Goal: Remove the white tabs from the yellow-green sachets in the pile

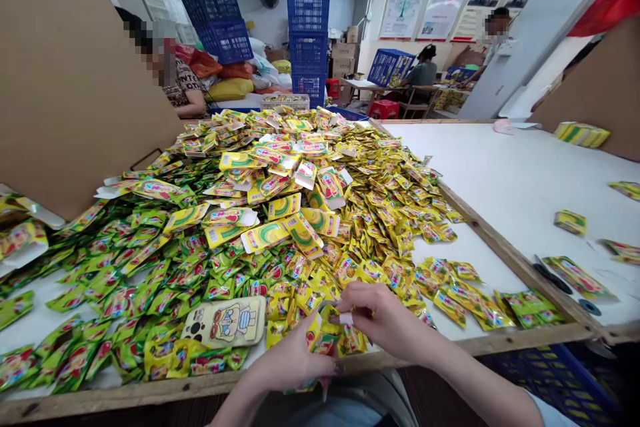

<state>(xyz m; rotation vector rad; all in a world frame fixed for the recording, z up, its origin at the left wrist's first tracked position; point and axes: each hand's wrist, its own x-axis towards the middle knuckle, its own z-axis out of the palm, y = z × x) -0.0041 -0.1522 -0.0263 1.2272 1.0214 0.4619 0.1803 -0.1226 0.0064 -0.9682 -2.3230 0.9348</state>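
Observation:
A big heap of small yellow and green snack packets (280,213) covers the white table (500,173) in front of me. Near the front edge, my left hand (290,363) is closed around a bunch of these packets (325,343). My right hand (383,317) pinches a small white piece (345,317) at the top of that bunch, fingers curled. A phone in a cartoon case (225,321) lies on the packets just left of my hands.
A wooden rim (500,247) borders the table's front and right. Brown cardboard sheets (65,80) stand left and far right. Blue crates (309,33) are stacked behind. One person sits at back left (180,80), others work at a far table (423,73).

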